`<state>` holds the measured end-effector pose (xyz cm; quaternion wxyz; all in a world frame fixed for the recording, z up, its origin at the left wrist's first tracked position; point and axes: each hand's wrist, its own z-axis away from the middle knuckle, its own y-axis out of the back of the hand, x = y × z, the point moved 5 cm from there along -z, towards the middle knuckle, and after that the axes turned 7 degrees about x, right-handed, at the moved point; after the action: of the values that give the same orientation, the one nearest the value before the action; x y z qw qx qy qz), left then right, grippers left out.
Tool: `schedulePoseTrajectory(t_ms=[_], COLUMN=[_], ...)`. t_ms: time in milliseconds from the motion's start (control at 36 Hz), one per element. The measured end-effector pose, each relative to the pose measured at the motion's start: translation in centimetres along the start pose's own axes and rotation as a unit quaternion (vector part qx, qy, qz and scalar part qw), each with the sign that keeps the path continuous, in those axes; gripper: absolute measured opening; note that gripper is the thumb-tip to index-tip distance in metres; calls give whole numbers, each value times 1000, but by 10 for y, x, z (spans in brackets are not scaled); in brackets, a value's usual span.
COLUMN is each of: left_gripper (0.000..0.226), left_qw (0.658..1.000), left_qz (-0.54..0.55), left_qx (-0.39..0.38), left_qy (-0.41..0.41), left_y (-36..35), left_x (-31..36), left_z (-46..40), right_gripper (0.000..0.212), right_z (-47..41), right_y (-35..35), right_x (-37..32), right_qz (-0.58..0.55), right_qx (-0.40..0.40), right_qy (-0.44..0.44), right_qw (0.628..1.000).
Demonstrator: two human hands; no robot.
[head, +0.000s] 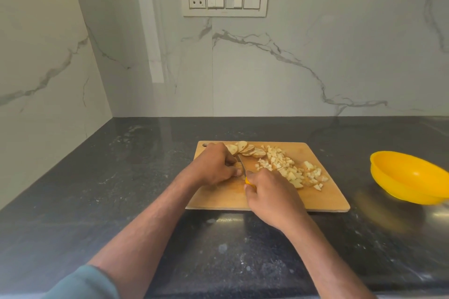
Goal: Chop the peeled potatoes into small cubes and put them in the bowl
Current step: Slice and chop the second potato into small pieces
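Chopping is the step in hand: the right hand (pixel 272 198) is wrapped round the yellow handle of a knife (pixel 243 167) whose blade rests on a piece of potato (pixel 239 167) that the curled fingers of the left hand (pixel 215 165) pin to the wooden cutting board (pixel 325 198). Uncut slices (pixel 245 148) lie fanned at the board's far edge beside a heap of finished cubes (pixel 289 168), while the yellow bowl (pixel 410 177) sits well apart to the right, nothing visible in it. Next, I judge, come steady downward cuts with the left fingertips tucked clear, then the slices, then the cubes carried to the bowl.
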<state>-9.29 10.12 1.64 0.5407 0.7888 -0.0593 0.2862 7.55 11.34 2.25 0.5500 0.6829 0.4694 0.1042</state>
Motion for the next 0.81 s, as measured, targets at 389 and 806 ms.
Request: schedulePoseTrajectory(t_ms=[389, 806], left_gripper=[28, 31], left_qw=[999, 999], left_qz=[30, 37], left_qx=[29, 21], left_qy=[8, 19], left_y=[0, -1], left_x=[6, -1], left_z=[7, 7], right_gripper=[31, 33], right_z=[9, 28], right_y=[6, 12], right_x=[-4, 0], right_qz=[37, 29], right_qx=[-5, 58], right_qy=[12, -12], right_qw=[999, 998])
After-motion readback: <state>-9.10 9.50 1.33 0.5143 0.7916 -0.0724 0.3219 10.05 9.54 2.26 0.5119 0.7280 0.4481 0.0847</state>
